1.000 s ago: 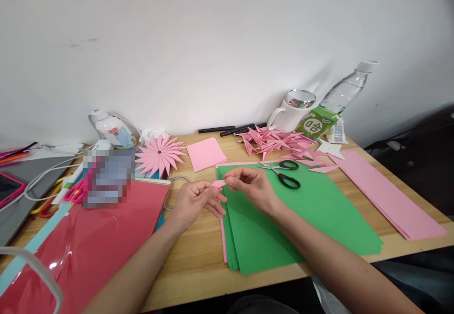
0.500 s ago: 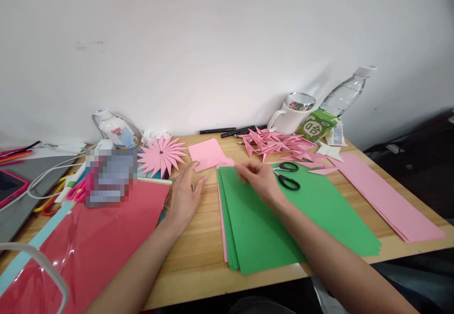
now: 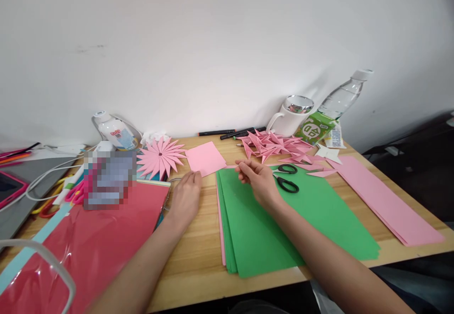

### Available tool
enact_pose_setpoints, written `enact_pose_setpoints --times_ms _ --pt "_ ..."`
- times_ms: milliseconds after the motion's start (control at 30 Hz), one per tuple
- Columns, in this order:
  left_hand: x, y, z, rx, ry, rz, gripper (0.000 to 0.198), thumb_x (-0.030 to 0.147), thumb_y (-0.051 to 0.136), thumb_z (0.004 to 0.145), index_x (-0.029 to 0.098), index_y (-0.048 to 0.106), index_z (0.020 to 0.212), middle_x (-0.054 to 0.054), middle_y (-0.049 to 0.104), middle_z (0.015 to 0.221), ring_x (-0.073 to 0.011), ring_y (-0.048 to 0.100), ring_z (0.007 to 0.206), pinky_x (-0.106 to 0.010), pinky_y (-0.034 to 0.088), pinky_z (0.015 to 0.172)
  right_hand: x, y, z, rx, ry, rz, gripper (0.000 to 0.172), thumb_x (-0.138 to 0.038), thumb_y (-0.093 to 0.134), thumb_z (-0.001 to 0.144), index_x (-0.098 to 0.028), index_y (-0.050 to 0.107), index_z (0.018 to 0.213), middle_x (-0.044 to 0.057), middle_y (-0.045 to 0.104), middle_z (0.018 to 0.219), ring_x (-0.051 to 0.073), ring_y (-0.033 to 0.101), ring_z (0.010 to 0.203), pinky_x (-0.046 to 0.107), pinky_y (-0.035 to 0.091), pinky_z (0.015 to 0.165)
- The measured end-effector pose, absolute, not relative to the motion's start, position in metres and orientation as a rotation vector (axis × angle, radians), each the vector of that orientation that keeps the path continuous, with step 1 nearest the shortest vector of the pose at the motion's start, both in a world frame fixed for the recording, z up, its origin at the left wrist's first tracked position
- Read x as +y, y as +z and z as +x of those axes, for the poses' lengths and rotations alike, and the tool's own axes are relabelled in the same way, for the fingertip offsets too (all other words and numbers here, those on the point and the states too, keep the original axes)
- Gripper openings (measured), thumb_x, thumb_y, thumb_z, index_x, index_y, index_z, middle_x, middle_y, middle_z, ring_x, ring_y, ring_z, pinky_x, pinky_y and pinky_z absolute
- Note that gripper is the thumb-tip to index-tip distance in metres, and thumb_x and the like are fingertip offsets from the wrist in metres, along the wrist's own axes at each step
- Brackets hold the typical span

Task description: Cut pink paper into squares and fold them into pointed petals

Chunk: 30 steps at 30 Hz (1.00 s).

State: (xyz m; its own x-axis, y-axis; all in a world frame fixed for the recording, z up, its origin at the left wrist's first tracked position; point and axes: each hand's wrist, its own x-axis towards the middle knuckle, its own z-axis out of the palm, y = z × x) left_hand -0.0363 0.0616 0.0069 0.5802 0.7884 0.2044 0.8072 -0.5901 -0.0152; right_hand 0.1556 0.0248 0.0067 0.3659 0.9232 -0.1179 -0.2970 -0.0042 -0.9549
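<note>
My left hand point(image 3: 186, 193) is closed, with its fingertips against the near left corner of a pink paper square point(image 3: 205, 157) that lies on the wooden table. Its thumb is mostly hidden. Over the left edge of a stack of green paper point(image 3: 283, 224), my right hand point(image 3: 258, 181) hovers with curled fingers and the thumb near the index finger. No paper shows between them. Black-handled scissors point(image 3: 288, 185) lie on the green stack just right of that hand. A pink folded-paper wheel point(image 3: 161, 157) sits left of the square.
Pink folded pieces point(image 3: 273, 144) are heaped before a white mug point(image 3: 289, 115), a green box point(image 3: 314, 127) and a water bottle point(image 3: 342, 96). Long pink strips point(image 3: 386, 200) lie at right. Red sheets in clear plastic point(image 3: 106, 238) and a white bottle point(image 3: 117, 132) are at left.
My left hand has gone from spread fingers to closed ones at the square's corner. My right fingers have come away from the square's right side, where pink paper showed blurred at their tips.
</note>
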Motion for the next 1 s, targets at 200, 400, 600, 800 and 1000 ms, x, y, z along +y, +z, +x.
enact_pose_setpoints --times_ms 200,400,600,800,1000 --pt "0.059 0.014 -0.034 -1.399 -0.129 -2.685 0.048 -0.008 0.036 0.072 0.005 0.054 0.114 -0.018 0.065 0.103 -0.0265 0.064 0.095 -0.035 0.050 0.074 0.019 0.005 0.147 -1.011 1.203 -1.266 0.033 -0.045 0.066 0.069 -0.014 0.064 0.080 0.000 0.063 0.064 0.009 0.052 0.050 0.022 0.040 0.046" --pt "0.066 -0.008 -0.045 -1.437 -0.621 -2.604 0.038 0.001 0.040 0.081 0.009 0.053 0.116 -0.014 0.067 0.091 -0.0244 0.064 0.082 -0.033 0.048 0.070 0.018 -0.003 0.140 -1.110 1.261 -1.254 0.031 -0.042 0.065 0.070 -0.015 0.059 0.084 0.000 0.062 0.064 0.010 0.055 0.052 0.022 0.046 0.046" --pt "0.068 -0.006 -0.047 -1.306 -1.108 -2.549 0.020 0.011 0.044 0.087 0.016 0.064 0.089 -0.008 0.066 0.082 -0.0226 0.058 0.084 -0.034 0.046 0.075 0.018 -0.004 0.145 -0.956 1.151 -1.143 0.058 -0.032 0.071 0.067 -0.023 0.041 0.116 0.004 0.063 0.096 0.014 0.066 0.067 0.030 0.055 0.062" --pt "0.064 0.001 -0.044 -1.375 -1.509 -2.689 0.017 0.018 0.049 0.085 0.020 0.064 0.077 -0.004 0.063 0.085 -0.0166 0.060 0.082 -0.031 0.048 0.075 0.020 -0.007 0.147 -1.007 1.169 -1.069 0.064 -0.021 0.076 0.059 -0.024 0.054 0.119 0.007 0.060 0.116 0.018 0.064 0.090 0.033 0.054 0.081" --pt "0.066 0.003 -0.037 -1.698 -2.164 -2.839 0.016 0.021 0.061 0.075 0.019 0.060 0.091 -0.008 0.061 0.109 -0.0187 0.061 0.102 -0.034 0.048 0.088 0.020 -0.005 0.147 -0.986 0.992 -1.126 0.035 -0.022 0.075 0.057 -0.019 0.070 0.092 0.007 0.068 0.101 0.022 0.063 0.091 0.037 0.051 0.084"
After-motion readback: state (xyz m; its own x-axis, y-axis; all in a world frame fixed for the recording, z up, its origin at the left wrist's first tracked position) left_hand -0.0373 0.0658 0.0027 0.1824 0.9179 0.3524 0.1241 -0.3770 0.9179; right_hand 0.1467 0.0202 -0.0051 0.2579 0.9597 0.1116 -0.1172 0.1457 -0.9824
